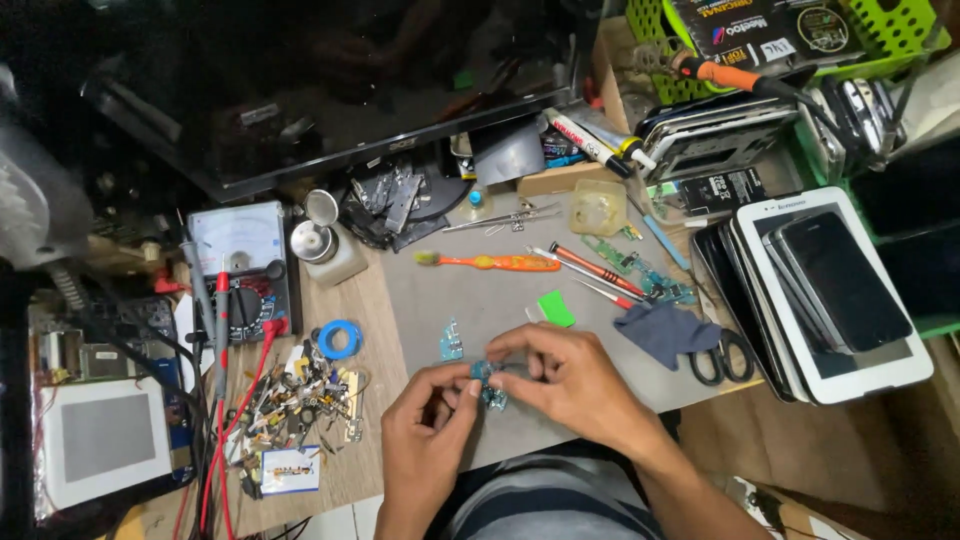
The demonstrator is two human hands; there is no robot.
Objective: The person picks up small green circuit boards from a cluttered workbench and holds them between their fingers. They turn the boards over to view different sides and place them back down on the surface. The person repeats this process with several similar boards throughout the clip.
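Note:
My left hand (428, 432) and my right hand (566, 381) meet over the grey work mat (450, 290) near its front edge. Both pinch a small blue-green circuit board (489, 385) between thumb and fingertips. A second small blue-green board (452, 341) lies on the mat just left of the hands. A green plastic pick (556, 308) and a dark blue cloth (665, 331) lie to the right, beyond my right hand.
An orange toothbrush (490, 262), red screwdrivers (596, 270) and tweezers (500, 219) lie further back. Black scissors (722, 357) and stacked tablets and phones (830, 290) sit right. A multimeter (240, 265), red probe leads, blue tape roll (339, 339) and loose small parts (300, 400) crowd the left. A dark monitor (300, 80) stands behind.

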